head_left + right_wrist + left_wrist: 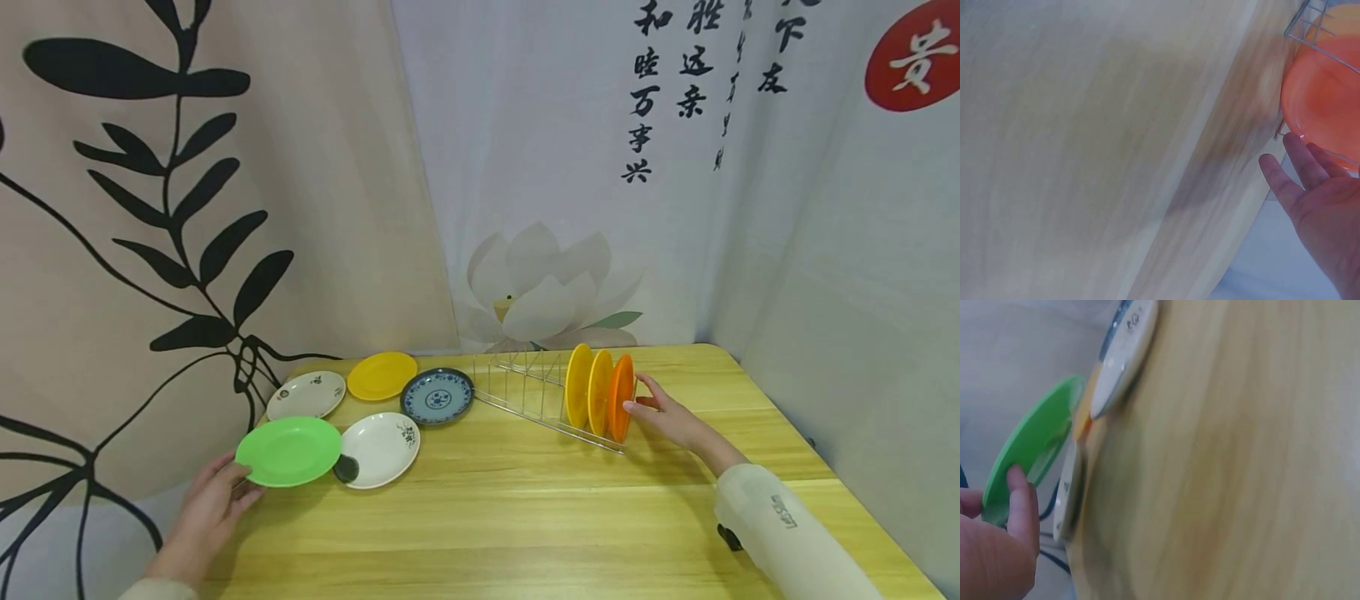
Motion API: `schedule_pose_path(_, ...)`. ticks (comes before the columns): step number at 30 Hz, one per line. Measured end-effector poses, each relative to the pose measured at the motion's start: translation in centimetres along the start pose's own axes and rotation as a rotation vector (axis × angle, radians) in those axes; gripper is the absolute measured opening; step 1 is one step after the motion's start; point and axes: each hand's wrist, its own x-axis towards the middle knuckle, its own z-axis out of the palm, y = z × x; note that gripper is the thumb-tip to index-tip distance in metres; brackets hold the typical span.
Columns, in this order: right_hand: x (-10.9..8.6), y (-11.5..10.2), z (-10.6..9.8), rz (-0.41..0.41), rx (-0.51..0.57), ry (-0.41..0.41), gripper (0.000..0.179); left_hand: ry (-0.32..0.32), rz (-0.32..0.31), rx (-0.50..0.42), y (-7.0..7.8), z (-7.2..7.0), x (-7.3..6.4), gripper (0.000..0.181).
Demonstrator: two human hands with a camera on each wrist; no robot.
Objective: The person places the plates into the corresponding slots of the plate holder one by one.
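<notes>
My left hand (213, 508) pinches the near left rim of a green plate (288, 451), which is raised above the table in the left wrist view. My right hand (671, 421) is at the right end of a metal wire dish rack (517, 406), its fingers extended and fingertips right by the orange plate (1329, 94). In the rack, two yellow plates (577, 387) and the orange one stand upright side by side at the right end. The wire slots to their left hold no plates.
A white plate (386, 450) with a dark print lies right of the green one. Behind are a floral white plate (307, 395), a flat yellow plate (382, 375) and a blue patterned plate (437, 396). The wooden table (510, 517) meets printed curtains (360, 167) at the back.
</notes>
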Motion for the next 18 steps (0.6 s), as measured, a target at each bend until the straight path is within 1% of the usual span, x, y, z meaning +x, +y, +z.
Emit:
schedule_pose_path(6, -0.1, -0.3, 0.0, 0.003, -0.02, -0.007, 0.082, -0.004, 0.043, -0.029, 0.2, 2.0, 0.3, 0.03)
schedule_pose_path(9, -0.2, -0.3, 0.0, 0.005, -0.01, -0.008, 0.081, -0.01, 0.044, -0.048, 0.3, 2.9, 0.2, 0.035)
schedule_pose_path(13, -0.2, -0.4, 0.0, 0.001, -0.011, -0.01, 0.081, -0.055, 0.048, -0.078, 0.6, 3.9, 0.2, 0.044)
schedule_pose_path(16, -0.1, -0.4, 0.0, 0.002, -0.023, -0.01, 0.082, -0.083, 0.065, -0.083, 1.1, 4.8, 0.2, 0.051)
schedule_pose_path(18, -0.1, -0.3, 0.0, 0.005, -0.03, -0.009, 0.082, -0.094, 0.078, -0.097, 1.4, 5.5, 0.2, 0.049)
